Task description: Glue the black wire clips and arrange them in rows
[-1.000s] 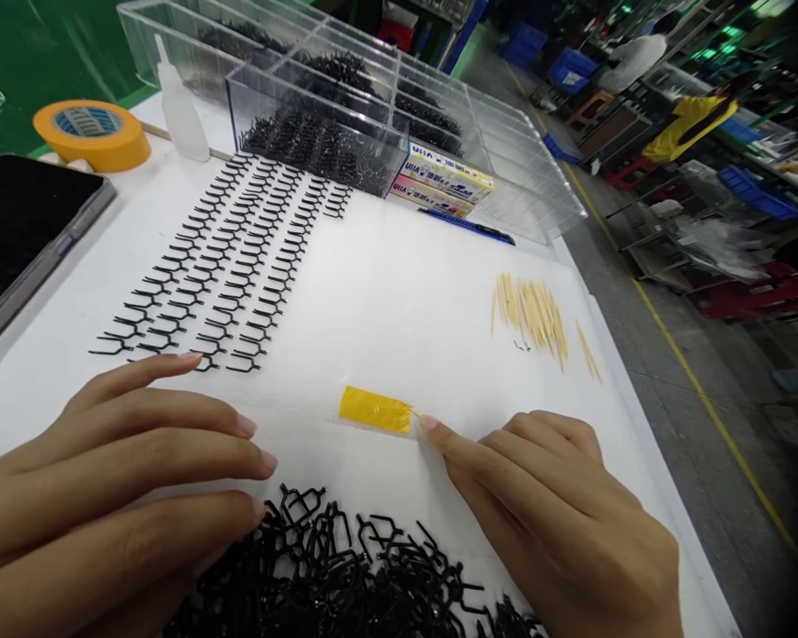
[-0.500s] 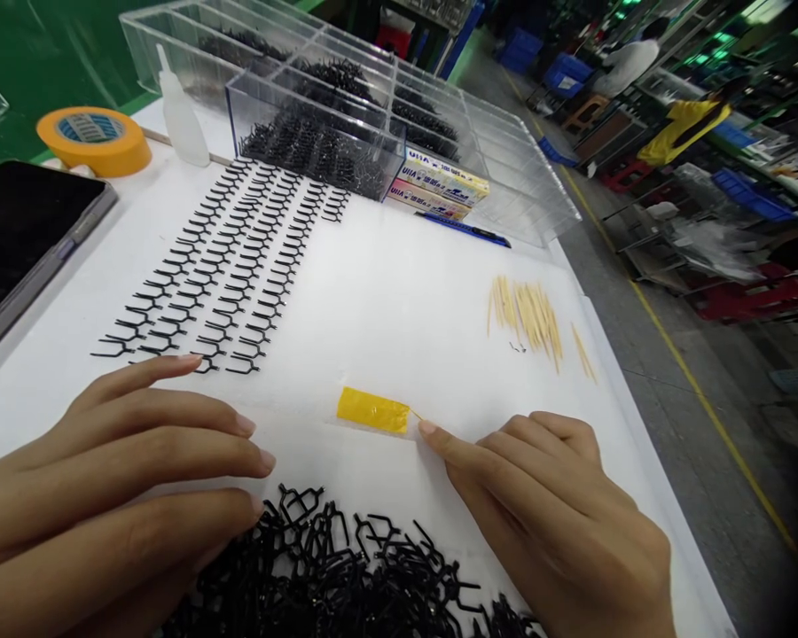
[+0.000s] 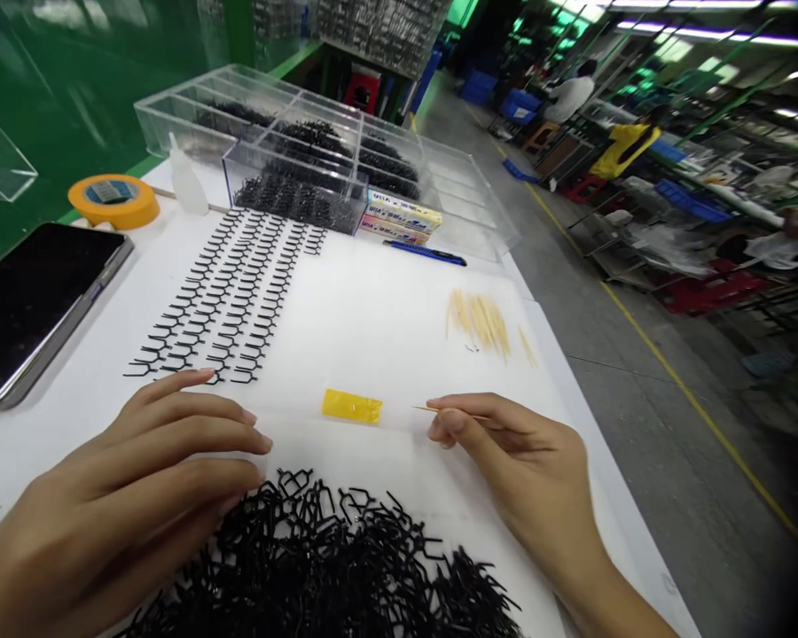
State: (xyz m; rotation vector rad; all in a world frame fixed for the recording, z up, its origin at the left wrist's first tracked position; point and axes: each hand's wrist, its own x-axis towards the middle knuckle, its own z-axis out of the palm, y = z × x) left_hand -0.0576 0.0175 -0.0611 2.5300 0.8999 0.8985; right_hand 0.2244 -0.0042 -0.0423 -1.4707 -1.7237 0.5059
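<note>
1. In the head view, I see my right hand point(image 3: 538, 474) with its grip closed on a thin wooden pick point(image 3: 424, 408).
2. The pick lies along the 3-to-9 o'clock line, its free tip toward 9.
3. At 9 o'clock from this tip, near but apart, yellow tape point(image 3: 352, 407) lies flat, its long axis almost on the same line; the pick makes the right side nearer.
4. My left hand point(image 3: 152, 478), toward 8 o'clock from the tape, has loose fingers, nothing visible held.

Head-worn view, forward (and down)
</note>
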